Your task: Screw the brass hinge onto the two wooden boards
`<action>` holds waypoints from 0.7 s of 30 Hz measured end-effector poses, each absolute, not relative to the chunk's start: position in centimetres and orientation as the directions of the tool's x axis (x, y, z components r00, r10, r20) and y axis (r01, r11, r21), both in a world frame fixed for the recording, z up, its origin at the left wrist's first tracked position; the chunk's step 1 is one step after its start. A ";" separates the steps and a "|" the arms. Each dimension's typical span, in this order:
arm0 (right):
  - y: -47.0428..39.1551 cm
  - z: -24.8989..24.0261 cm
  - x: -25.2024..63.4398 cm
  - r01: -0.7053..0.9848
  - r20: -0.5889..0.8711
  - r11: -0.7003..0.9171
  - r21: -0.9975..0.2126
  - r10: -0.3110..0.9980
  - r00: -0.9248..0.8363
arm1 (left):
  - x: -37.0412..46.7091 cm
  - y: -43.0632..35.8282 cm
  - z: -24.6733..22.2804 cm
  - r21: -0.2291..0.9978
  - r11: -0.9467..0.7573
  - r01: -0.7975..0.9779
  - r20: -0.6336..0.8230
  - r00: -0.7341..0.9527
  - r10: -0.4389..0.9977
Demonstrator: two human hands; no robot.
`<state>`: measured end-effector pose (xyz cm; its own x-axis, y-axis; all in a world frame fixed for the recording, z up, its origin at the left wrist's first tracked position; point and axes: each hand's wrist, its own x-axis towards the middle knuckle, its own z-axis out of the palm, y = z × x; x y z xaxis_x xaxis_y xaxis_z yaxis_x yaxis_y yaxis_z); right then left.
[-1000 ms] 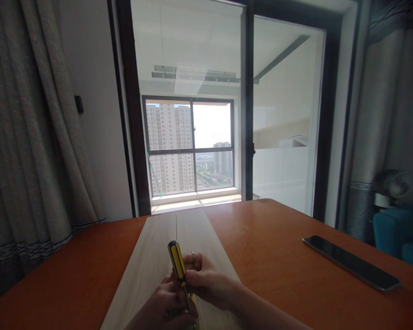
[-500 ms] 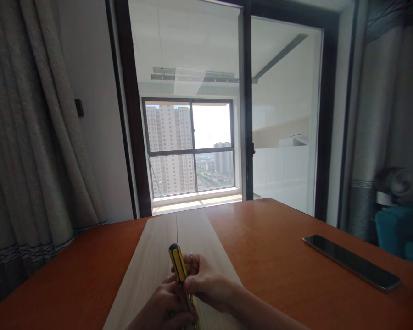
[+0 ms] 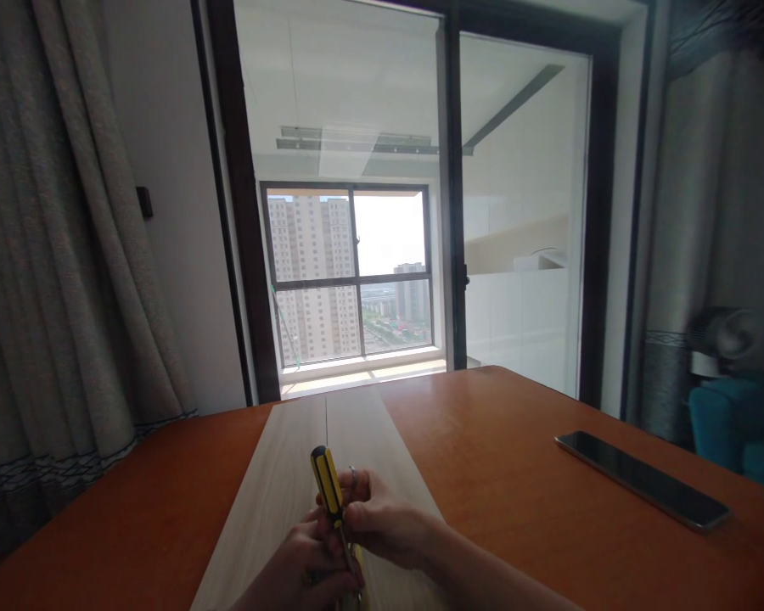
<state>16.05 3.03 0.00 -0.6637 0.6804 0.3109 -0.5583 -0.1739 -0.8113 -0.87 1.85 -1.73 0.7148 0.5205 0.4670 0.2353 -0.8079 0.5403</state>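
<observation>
A screwdriver [image 3: 327, 485] with a yellow and black handle stands tilted, handle up, above a pale wood-grain board [image 3: 286, 458]. The fingers of my right hand [image 3: 385, 522] are closed round the lower end of its handle. My left hand [image 3: 306, 564] is closed lower down, beside the metal shaft, on a small yellow item [image 3: 356, 560] that is mostly hidden by the fingers. The screwdriver's tip reaches down to this item near the bottom edge of the view.
A dark phone [image 3: 643, 478] lies on the orange-brown table [image 3: 484, 441] to the right. Beyond the table's far edge are glass doors, with a grey curtain [image 3: 57, 238] at the left and a teal chair [image 3: 732, 420] at the right.
The view has shifted slightly, and the phone appears a little further left. Slightly more of the screwdriver's shaft shows below the handle. Both hands keep nearly the same pose.
</observation>
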 end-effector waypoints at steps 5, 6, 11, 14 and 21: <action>3.0 0.2 15.9 -0.521 0.276 -0.118 -0.845 0.739 -0.614 | -0.8 1.6 -1.9 0.561 -0.793 0.236 0.464 0.704 0.537; 3.1 0.1 15.9 -0.511 0.270 -0.114 -0.852 0.740 -0.616 | -0.8 1.6 -1.8 0.562 -0.794 0.232 0.472 0.699 0.538; 3.4 -0.5 16.2 -0.516 0.291 -0.135 -0.846 0.694 -0.659 | -0.7 1.2 -1.3 0.560 -0.800 0.217 0.493 0.688 0.532; 3.6 -0.6 16.4 -0.510 0.286 -0.168 -0.844 0.664 -0.691 | -0.7 1.0 -1.1 0.559 -0.794 0.239 0.481 0.687 0.545; 3.3 -0.4 16.1 -0.531 0.286 -0.150 -0.834 0.706 -0.648 | -0.6 1.3 -1.8 0.574 -0.787 0.226 0.477 0.689 0.546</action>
<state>16.14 3.30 -0.42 -0.6482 0.7059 0.2856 -0.5313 -0.1505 -0.8337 -0.63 1.31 -1.78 0.6888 0.5460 0.4769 0.2261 -0.7868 0.5743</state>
